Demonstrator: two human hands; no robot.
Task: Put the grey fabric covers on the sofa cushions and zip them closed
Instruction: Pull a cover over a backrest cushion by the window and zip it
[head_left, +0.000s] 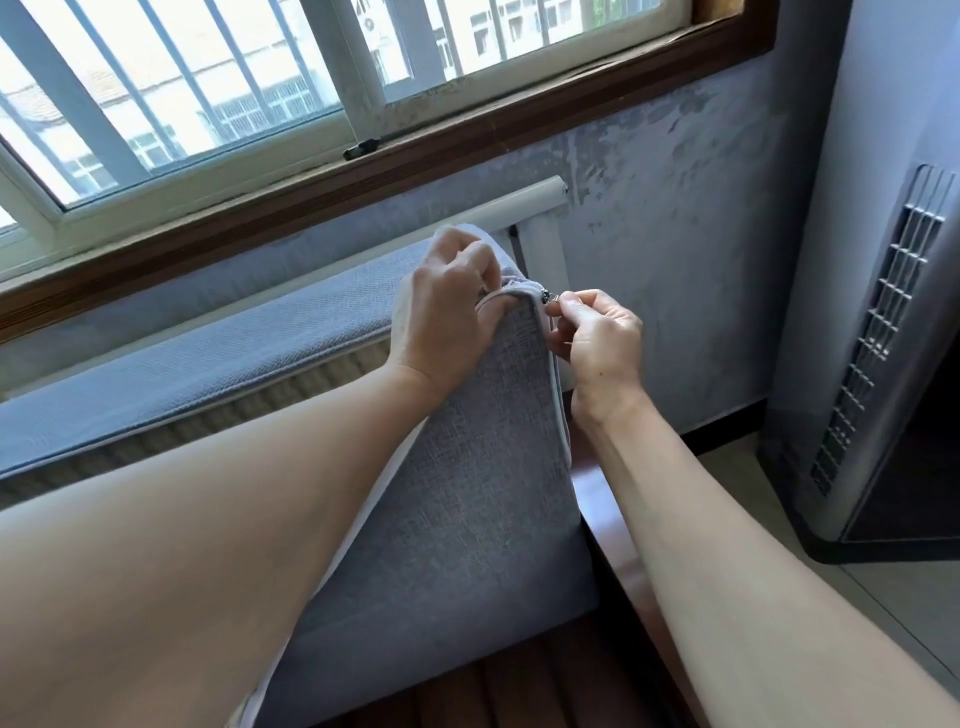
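Grey-covered cushion (467, 493) stands on edge on the wooden sofa frame (613, 525), soft and light; left hand (441, 312) pinches its top corner fabric, right hand (597, 338) pinches the small zip pull (548, 298), likely the best hold.

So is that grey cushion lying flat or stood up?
Stood up, tilted. The grey cushion rests on its lower edge on the wooden sofa seat, while the left hand grips its top corner.
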